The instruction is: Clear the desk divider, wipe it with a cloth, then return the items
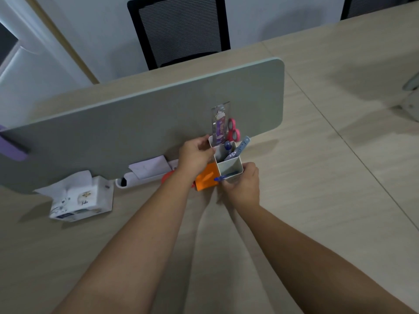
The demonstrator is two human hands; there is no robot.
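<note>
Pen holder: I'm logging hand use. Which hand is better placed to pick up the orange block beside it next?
Left. The left hand holds the pen holder's near-left rim, right above the orange block. The right hand grips the holder's far side, away from the block.

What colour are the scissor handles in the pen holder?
Pink-red; the scissor handles show best in the head view.

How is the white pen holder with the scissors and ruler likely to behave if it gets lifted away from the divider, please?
The white pen holder looks rigid, so both hands gripping its walls probably won't deform it. The tall ruler and scissors stand well above the rim, so it may be top-heavy, and tilting could spill them.
</note>
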